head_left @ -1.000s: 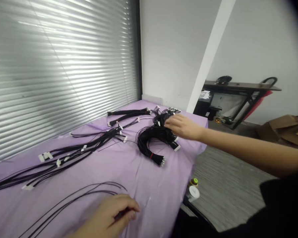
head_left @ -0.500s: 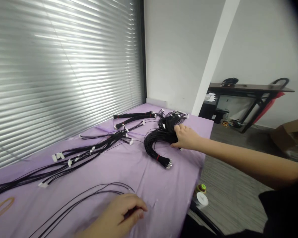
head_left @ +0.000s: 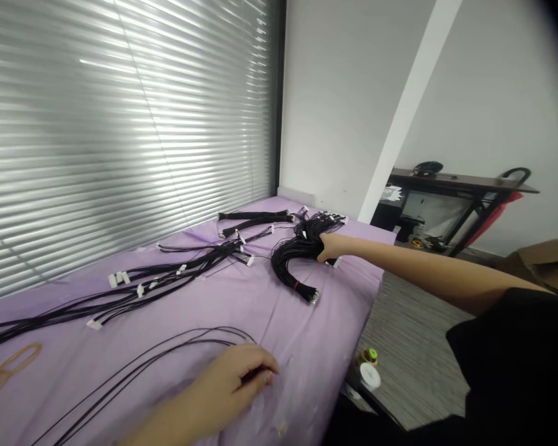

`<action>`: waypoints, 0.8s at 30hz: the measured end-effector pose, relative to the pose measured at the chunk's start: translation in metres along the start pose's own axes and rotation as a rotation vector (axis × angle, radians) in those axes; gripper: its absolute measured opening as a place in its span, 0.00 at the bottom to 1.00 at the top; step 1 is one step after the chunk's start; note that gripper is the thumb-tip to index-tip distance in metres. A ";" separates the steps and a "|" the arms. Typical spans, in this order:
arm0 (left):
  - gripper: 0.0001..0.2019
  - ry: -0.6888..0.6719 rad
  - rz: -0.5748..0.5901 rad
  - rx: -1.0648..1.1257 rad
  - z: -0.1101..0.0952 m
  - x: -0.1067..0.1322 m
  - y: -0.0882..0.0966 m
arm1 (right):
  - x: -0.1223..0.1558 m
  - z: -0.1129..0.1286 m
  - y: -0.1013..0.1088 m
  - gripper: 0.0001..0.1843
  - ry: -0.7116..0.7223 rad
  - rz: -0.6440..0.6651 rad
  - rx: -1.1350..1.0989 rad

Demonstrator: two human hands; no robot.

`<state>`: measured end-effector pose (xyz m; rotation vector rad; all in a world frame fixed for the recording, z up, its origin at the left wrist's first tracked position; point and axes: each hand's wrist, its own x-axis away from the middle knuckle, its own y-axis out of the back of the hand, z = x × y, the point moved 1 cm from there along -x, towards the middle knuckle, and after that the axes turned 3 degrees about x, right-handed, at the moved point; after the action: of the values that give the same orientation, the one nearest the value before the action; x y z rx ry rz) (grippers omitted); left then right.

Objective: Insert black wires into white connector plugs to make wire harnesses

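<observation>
At the far right of the table, my right hand (head_left: pixel 333 246) grips a thick bundle of black wires (head_left: pixel 286 263). The bundle curves toward me and has a red tie and bare metallic tips at its near end. In the foreground my left hand (head_left: pixel 246 371) rests low over the cloth, fingers curled and thumb close to the index finger. A few loose black wires (head_left: pixel 167 347) arc up to its far side and pass out of sight behind it. Whatever its fingers hold, if anything, is hidden.
Black cables with white connectors (head_left: pixel 181 272) lie along the left of the purple-covered table (head_left: pixel 297 359). Two tied wire bundles (head_left: pixel 255 223) sit near the blinds (head_left: pixel 121 124). Orange loops (head_left: pixel 21 365) lie at lower left. Spools (head_left: pixel 369 375) stand beyond the right edge.
My head view has shifted slightly, so the table appears a little higher in front. The right hand stays on the bundle, its wrist lower and flatter. The left hand has barely moved.
</observation>
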<state>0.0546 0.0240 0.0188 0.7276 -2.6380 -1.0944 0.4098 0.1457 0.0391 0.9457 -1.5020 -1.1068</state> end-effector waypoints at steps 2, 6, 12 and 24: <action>0.11 0.000 -0.012 -0.010 0.000 0.000 -0.001 | -0.005 -0.002 -0.002 0.24 -0.007 -0.019 -0.028; 0.11 -0.008 -0.026 0.011 0.004 0.001 -0.003 | -0.009 -0.004 0.006 0.26 -0.008 -0.053 -0.026; 0.11 -0.038 -0.026 0.018 0.009 0.002 -0.005 | -0.005 0.009 0.055 0.23 0.113 -0.179 0.132; 0.11 0.083 -0.346 0.321 0.007 0.008 0.053 | 0.055 0.015 0.193 0.19 0.167 -0.805 0.524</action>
<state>0.0258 0.0562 0.0514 1.3021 -2.7094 -0.6911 0.3789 0.1497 0.2375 2.0742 -1.3090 -1.1375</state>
